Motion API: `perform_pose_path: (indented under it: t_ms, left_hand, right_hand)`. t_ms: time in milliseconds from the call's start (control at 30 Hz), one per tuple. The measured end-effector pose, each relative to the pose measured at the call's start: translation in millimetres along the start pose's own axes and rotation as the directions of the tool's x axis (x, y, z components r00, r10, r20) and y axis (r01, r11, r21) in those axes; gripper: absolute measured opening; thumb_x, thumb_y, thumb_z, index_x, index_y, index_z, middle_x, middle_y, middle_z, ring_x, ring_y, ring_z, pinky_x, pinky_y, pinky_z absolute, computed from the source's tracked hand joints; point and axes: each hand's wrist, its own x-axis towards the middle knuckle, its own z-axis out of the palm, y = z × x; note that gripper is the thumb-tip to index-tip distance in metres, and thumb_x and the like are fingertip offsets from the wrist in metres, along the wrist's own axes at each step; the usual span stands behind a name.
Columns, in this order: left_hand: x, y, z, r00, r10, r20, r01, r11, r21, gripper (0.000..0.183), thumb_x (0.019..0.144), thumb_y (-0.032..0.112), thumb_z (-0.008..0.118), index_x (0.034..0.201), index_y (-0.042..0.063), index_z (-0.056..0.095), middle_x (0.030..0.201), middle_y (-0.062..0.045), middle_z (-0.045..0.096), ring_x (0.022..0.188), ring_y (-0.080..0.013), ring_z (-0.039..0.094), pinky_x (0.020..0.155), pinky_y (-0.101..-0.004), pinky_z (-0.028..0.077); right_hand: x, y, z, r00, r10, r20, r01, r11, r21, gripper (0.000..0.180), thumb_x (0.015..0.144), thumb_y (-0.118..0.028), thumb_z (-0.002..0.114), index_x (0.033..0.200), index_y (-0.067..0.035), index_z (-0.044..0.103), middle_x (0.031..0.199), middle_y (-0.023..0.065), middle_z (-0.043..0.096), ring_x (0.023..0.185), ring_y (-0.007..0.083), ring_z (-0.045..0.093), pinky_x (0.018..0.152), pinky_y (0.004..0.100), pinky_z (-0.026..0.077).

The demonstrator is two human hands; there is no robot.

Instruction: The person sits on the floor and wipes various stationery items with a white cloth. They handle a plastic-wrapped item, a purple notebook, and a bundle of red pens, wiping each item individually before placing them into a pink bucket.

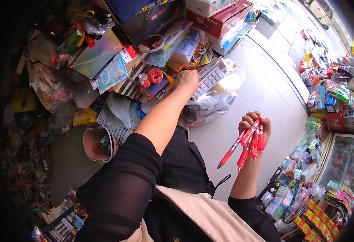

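Note:
My left hand (pixel 187 81) reaches into a heap of stationery, fingers curled down beside a clear plastic bag (pixel 222 90) that holds printed sheets or boxes. Whether it grips anything is hidden. Just left of it are a red donut-shaped item (pixel 154 75) and a small red-and-white figure (pixel 143 81). Raised over the floor at right, my right hand (pixel 255 124) is shut on a bunch of several red pens (pixel 252 142), which fan out and hang below the fingers. One pen, with a dark tip, slants away to the lower left.
A pink bucket (pixel 99 144) stands left of my legs. Beyond my left hand are a dark open box (pixel 140 25) and a red carton (pixel 222 18). Mixed packaged goods (pixel 285 196) lie at the lower right by a glass-topped case (pixel 340 160). A floor track (pixel 276 66) runs at upper right.

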Motion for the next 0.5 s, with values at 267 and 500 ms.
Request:
perform_pose_path:
  t_ms: [267, 500]
  left_hand:
    - [-36.6, 10.3, -37.3, 0.926, 0.045, -0.375, -0.171, 0.936, -0.309, 0.019, 0.088, 0.018, 0.060, 0.089, 0.002, 0.067, 0.096, -0.019, 0.068, 0.091, -0.0369, 0.066, 0.081, -0.0459, 0.053]
    - [-154.5, 1.6, -110.2, 0.657, 0.449, 0.606, 0.726, -0.159, -0.669, 0.091, 0.082, 0.084, 0.039, 0.120, 0.004, 0.060, 0.109, -0.014, 0.068, 0.087, -0.0260, 0.070, 0.080, -0.0425, 0.058]
  right_hand:
    - [15.2, 19.8, 9.6, 0.998, -0.003, -0.058, 0.003, 1.000, -0.011, 0.006, 0.082, -0.005, 0.061, 0.085, -0.003, 0.056, 0.077, 0.0063, 0.054, 0.064, 0.0160, 0.045, 0.057, 0.0294, 0.039]
    - [22.4, 112.5, 66.0, 0.980, 0.129, 0.154, -0.053, 0.905, -0.421, 0.010, 0.087, -0.011, 0.061, 0.088, -0.005, 0.054, 0.079, 0.0055, 0.056, 0.064, 0.0175, 0.054, 0.053, 0.0311, 0.046]
